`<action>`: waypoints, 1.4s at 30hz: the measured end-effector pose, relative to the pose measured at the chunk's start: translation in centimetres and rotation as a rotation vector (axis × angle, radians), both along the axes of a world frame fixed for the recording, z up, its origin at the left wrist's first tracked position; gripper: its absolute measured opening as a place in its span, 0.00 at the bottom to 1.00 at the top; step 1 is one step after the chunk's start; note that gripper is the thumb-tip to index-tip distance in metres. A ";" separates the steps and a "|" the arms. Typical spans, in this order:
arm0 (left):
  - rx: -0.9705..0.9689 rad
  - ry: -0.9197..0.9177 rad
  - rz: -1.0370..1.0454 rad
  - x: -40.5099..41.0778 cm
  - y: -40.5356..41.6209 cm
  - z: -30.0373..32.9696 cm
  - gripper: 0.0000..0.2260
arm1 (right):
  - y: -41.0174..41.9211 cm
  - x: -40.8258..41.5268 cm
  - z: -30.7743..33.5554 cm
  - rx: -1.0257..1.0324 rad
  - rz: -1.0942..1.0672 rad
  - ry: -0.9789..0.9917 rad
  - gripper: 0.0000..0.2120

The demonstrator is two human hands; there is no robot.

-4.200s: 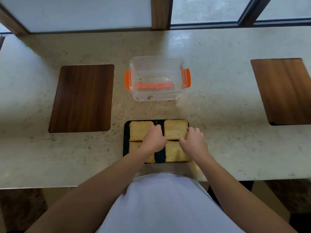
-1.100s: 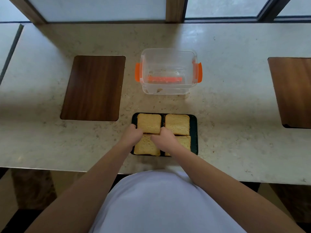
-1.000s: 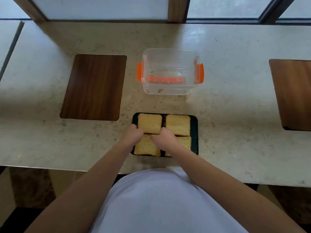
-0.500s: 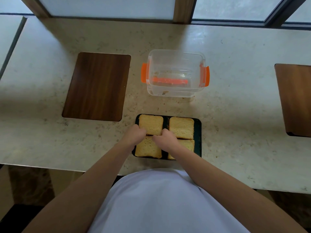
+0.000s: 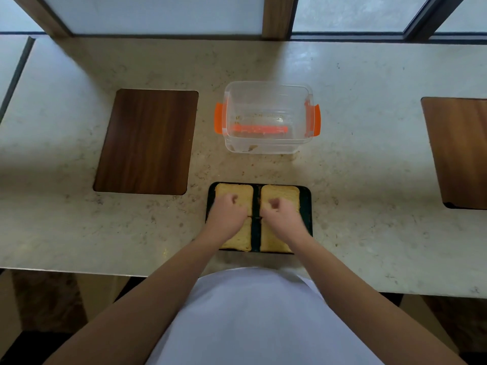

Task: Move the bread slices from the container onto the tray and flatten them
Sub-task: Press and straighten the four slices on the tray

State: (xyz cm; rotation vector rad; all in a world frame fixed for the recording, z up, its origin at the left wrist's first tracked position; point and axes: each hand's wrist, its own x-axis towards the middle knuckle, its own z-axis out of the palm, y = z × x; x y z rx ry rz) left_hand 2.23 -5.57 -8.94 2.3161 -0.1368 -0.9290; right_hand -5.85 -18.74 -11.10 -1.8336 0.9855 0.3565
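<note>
Several bread slices lie flat on a dark tray (image 5: 307, 206) near the counter's front edge. My left hand (image 5: 228, 213) is a closed fist resting on the far left slice (image 5: 232, 190). My right hand (image 5: 279, 214) is also a fist, on the far right slice (image 5: 286, 193). Both hands cover part of the near slices (image 5: 241, 239). Behind the tray stands a clear plastic container (image 5: 267, 118) with orange clips, holding only crumbs.
A dark wooden board (image 5: 147, 140) is set into the pale stone counter to the left, and another wooden board (image 5: 458, 151) to the right. A window frame runs along the back. The counter's front edge is just below the tray.
Both fists have moved from the near left slice, up and apart, onto the two far slices. The view has shifted a little.
</note>
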 end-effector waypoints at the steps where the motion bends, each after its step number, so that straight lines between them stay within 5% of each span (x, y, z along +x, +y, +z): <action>1: -0.039 0.087 -0.001 -0.6 -0.9 0.3 0.26 | -1.2 -0.8 -0.1 -0.056 -0.053 -0.012 0.26; 6: 0.007 0.362 -0.041 -3.1 -4.5 0.2 0.32 | -4.8 -4.0 -0.5 -0.082 -0.118 0.126 0.30; 9: 0.073 0.331 -0.039 -3.7 -6.1 0.2 0.31 | -4.6 -4.1 -0.5 -0.016 -0.098 0.170 0.31; 14: 0.153 0.305 -0.045 -3.5 -7.2 -0.1 0.30 | -4.1 -4.1 -0.4 0.026 -0.099 0.154 0.14; 20: 0.159 0.319 -0.047 -3.5 -7.4 -0.3 0.30 | -4.5 -4.2 -0.2 0.028 -0.134 0.113 0.24; 34: 0.077 0.369 -0.030 -3.9 -7.4 -0.4 0.33 | -5.2 -4.5 -0.1 -0.011 -0.065 0.166 0.22; 39: -0.039 0.112 -0.221 -2.8 -4.9 0.7 0.26 | -5.2 -4.4 0.5 -0.138 0.025 0.238 0.10; 42: -0.062 -0.236 -0.380 -1.5 -2.7 1.4 0.22 | -4.7 -4.0 1.0 -0.178 0.072 0.217 0.22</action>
